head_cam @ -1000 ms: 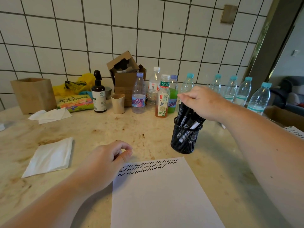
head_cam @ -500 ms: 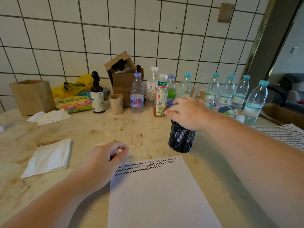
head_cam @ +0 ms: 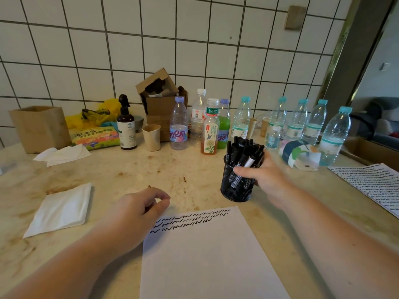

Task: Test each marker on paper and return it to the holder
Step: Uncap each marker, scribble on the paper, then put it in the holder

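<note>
— What's hard to see?
— The paper (head_cam: 207,255) runs off the bottom edge; the right hand (head_cam: 266,178) covers the holder (head_cam: 236,184) side, thumb and fingers wrapped round it.
— The markers (head_cam: 244,154)?
— Black, capped, bunched in the holder (behind the paper).
— The left hand (head_cam: 138,210)?
— Loosely curled, holding nothing, at the paper's corner.

Right hand (head_cam: 266,178) dropped from markers (head_cam: 244,153) to grip holder (head_cam: 236,186) side.

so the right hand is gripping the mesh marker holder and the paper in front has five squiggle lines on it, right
Not quite: the head view shows three squiggle lines at the top of the paper, not five. The right hand does grip the mesh marker holder.
</note>
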### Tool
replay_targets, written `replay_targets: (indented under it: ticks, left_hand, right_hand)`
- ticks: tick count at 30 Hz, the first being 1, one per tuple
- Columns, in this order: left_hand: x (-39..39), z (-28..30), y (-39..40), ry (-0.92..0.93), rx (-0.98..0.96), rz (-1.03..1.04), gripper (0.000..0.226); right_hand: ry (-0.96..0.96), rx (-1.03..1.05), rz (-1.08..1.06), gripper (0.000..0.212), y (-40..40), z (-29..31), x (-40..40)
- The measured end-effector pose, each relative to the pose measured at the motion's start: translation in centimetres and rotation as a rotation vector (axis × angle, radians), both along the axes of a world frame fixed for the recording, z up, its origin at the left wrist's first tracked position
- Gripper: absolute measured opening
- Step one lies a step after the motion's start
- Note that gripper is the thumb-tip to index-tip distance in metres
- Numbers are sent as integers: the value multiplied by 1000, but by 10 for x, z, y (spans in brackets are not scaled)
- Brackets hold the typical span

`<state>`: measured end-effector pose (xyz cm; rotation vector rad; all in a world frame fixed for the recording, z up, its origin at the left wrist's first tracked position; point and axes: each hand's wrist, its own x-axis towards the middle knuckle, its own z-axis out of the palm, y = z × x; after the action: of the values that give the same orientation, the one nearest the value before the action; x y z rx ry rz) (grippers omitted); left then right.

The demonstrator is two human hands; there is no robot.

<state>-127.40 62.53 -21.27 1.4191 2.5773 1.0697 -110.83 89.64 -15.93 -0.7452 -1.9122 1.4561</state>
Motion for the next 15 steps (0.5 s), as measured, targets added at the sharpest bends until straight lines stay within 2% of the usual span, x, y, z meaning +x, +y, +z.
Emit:
replay_targets:
  ticks: [4,15]
  left_hand:
    - [-1,1,-2,-9,-4,2,16]
    - [0,2,-1,-20,-37,-11,14]
  right_hand:
    - [-39,79,-67,66,-5,-8,-13]
    - [-89,211,130,69,-70,-17,-56]
